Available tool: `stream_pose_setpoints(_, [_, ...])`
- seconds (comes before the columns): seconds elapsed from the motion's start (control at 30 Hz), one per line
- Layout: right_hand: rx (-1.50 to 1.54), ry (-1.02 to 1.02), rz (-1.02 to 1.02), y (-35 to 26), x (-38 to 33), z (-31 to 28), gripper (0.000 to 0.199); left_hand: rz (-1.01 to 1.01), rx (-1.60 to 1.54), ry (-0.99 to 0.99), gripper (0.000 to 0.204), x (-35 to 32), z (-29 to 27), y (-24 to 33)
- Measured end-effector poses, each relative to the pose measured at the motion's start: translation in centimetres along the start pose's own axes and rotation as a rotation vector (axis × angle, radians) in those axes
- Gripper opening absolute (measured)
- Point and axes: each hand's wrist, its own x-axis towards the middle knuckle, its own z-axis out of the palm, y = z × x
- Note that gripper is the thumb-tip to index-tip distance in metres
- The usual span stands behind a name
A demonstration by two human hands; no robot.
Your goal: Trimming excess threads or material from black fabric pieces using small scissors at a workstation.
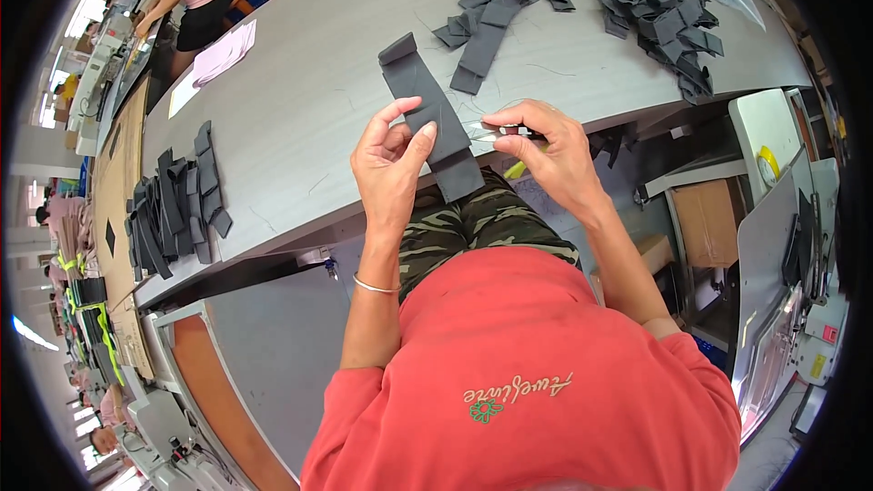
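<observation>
Heaps of dark grey fabric pieces [627,0] and a second stack [173,205] flank a grey worktable [300,118]. At its near edge, the left hand [389,164] pinches a dark fabric strip [432,118], while the right hand [546,150] closes on small metal snips [496,133] touching the strip's edge.

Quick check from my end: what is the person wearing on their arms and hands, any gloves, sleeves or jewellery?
No gloves: the left hand and right hand are bare. The forearms are uncovered; short red sleeves end near the elbows. A thin silver bangle circles the left wrist. No rings or watch show.
</observation>
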Motion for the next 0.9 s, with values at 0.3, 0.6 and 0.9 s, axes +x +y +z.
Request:
stream_pose_setpoints(0.3, [-0.176, -0.012, -0.133, 0.5, 0.3, 0.0, 0.014, -0.031, -0.083, -0.006, 0.028, 0.2, 0.2, -0.3])
stream_pose_setpoints(0.6, [-0.162, 0.049, -0.074, 0.4, 0.0, 0.6, 0.012, -0.042, -0.021, -0.003, 0.029, -0.1, -0.2, -0.5])
stream_pose_setpoints(0.9, [-0.318, -0.067, -0.096, -0.8, -0.2, 1.8, 0.014, 0.035, 0.088, -0.008, 0.026, -0.3, 0.1, -0.7])
